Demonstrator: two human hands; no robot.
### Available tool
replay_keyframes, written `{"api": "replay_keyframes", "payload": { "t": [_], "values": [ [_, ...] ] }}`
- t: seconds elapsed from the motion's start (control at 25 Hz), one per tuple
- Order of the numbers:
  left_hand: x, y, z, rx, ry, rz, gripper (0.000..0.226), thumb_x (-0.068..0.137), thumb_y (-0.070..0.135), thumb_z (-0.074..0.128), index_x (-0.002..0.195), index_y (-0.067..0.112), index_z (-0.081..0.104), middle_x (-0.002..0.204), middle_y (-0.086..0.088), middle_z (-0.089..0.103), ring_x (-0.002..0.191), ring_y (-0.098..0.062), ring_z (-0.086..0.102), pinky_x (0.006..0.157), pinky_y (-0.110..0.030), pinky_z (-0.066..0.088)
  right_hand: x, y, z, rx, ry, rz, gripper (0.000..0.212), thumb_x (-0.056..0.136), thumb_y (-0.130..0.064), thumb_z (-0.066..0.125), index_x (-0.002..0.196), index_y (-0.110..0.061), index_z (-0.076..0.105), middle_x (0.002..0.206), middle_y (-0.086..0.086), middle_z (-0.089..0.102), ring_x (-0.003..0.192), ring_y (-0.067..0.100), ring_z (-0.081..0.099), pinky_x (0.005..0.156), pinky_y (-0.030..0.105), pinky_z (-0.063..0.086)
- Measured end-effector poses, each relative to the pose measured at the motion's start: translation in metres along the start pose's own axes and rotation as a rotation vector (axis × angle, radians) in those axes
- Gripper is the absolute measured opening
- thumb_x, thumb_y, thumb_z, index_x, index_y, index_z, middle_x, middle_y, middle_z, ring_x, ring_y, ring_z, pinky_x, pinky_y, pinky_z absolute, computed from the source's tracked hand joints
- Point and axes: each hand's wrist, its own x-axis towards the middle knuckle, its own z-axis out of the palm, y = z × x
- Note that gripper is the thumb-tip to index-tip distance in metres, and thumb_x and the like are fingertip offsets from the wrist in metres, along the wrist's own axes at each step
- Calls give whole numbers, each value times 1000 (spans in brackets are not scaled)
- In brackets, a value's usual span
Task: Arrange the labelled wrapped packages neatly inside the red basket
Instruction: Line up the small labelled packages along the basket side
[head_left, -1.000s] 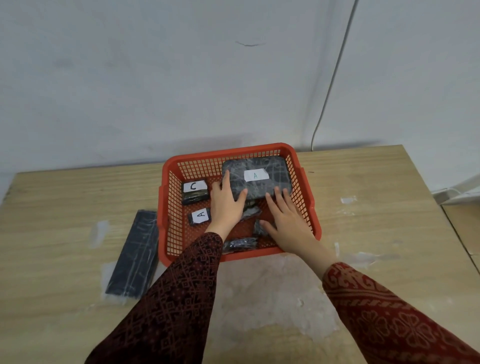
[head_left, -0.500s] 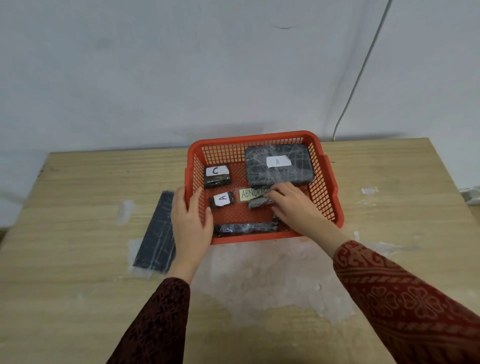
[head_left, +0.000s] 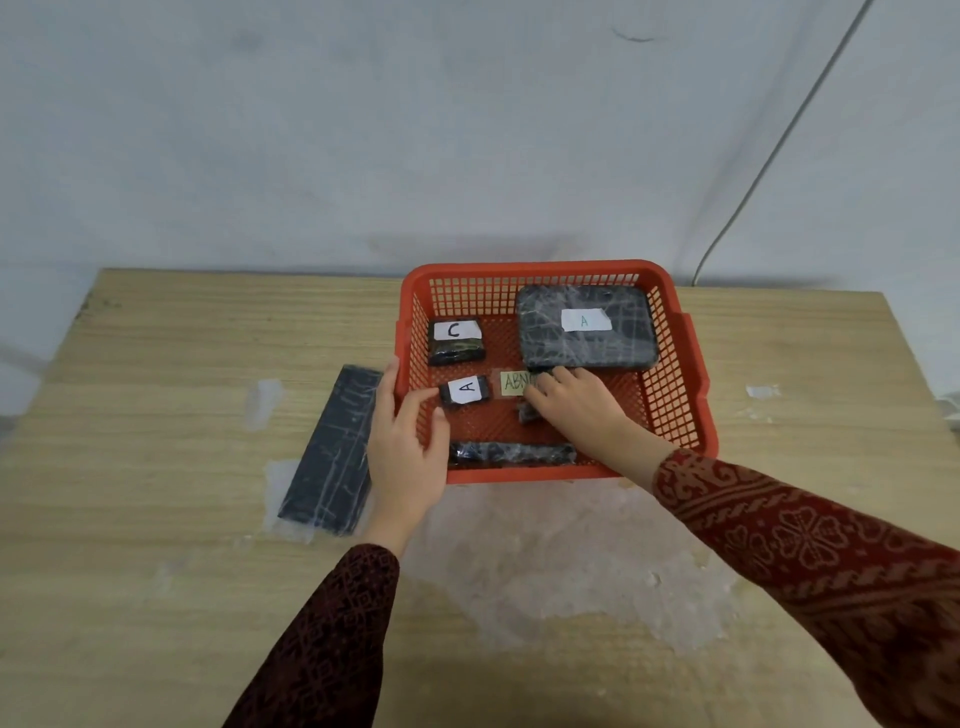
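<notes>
The red basket (head_left: 535, 269) stands on the wooden table. Inside it, a large wrapped package labelled A (head_left: 587, 338) lies at the back right, and a package labelled C (head_left: 456, 349) at the back left. In front of C sits a small package labelled A (head_left: 466, 391). A long thin package (head_left: 511, 453) lies along the front wall. My left hand (head_left: 408, 447) clasps the basket's left wall, thumb inside near the small A. My right hand (head_left: 576, 405) is inside the basket, fingers curled over a small dark package (head_left: 525, 413) beside a yellow-green label (head_left: 514, 382).
A long black wrapped package (head_left: 332, 449) lies on the table left of the basket, right beside my left hand. A cable (head_left: 769, 156) runs down the wall behind the table. Tape scraps and worn patches mark the tabletop (head_left: 571, 561).
My left hand left the inside of the basket and took hold of its left wall. My right hand shifted from the large A package onto the small package in the middle.
</notes>
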Motion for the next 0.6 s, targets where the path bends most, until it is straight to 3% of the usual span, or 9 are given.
{"api": "replay_keyframes", "payload": {
  "t": [0.08, 0.2, 0.28, 0.32, 0.4, 0.48, 0.6],
  "values": [
    [0, 0, 0, -31, 8, -4, 17, 92, 20, 55, 104, 14, 65, 155, -1, 30, 135, 0, 25, 103, -21, 32, -1, 1, -4, 242, 25, -7, 30, 93, -15, 51, 122, -11, 50, 116, 10, 58, 105, 28, 55, 88, 36, 43],
    [0, 0, -1, -50, 16, 1, 15, 91, 18, 56, 101, 14, 66, 155, 0, 31, 135, 1, 25, 103, -19, 32, -6, -1, -17, 1071, 28, 216, 30, 96, -24, 49, 125, -16, 55, 112, 6, 64, 94, 21, 59, 81, 32, 43],
    [0, -1, -1, -56, 18, 7, 14, 91, 18, 56, 100, 14, 67, 155, -1, 31, 135, 1, 25, 103, -19, 32, -8, 0, -21, 1329, -64, 372, 33, 100, -28, 41, 130, -21, 53, 113, 2, 68, 97, 35, 59, 89, 45, 46],
    [0, -2, -1, -58, 19, 8, 14, 91, 18, 56, 100, 14, 67, 155, -1, 31, 135, 2, 25, 103, -19, 31, -9, 1, -19, 1366, -94, 387, 32, 100, -31, 39, 127, -22, 54, 104, -3, 71, 94, 41, 57, 87, 49, 47],
    [0, -1, -1, -59, 23, 13, 13, 91, 19, 56, 98, 15, 66, 155, -1, 32, 136, 0, 25, 104, -18, 29, -11, 1, -18, 1384, -97, 378, 29, 97, -34, 46, 115, -17, 60, 86, -7, 69, 74, 29, 60, 70, 36, 49],
    [0, 1, -2, -50, 30, 14, 13, 91, 19, 55, 97, 15, 66, 155, -2, 32, 136, -2, 26, 104, -13, 26, -7, -2, -16, 1296, -74, 348, 28, 92, -33, 58, 110, -13, 64, 90, -2, 69, 78, 11, 62, 68, 20, 46],
    [0, 2, -3, -40, 26, 1, 12, 91, 19, 55, 95, 15, 66, 155, -1, 32, 137, -4, 29, 104, -11, 24, 8, -15, -14, 963, -85, 219, 28, 85, -27, 68, 108, -11, 68, 102, 7, 70, 87, 16, 61, 73, 26, 45]
  ]
}}
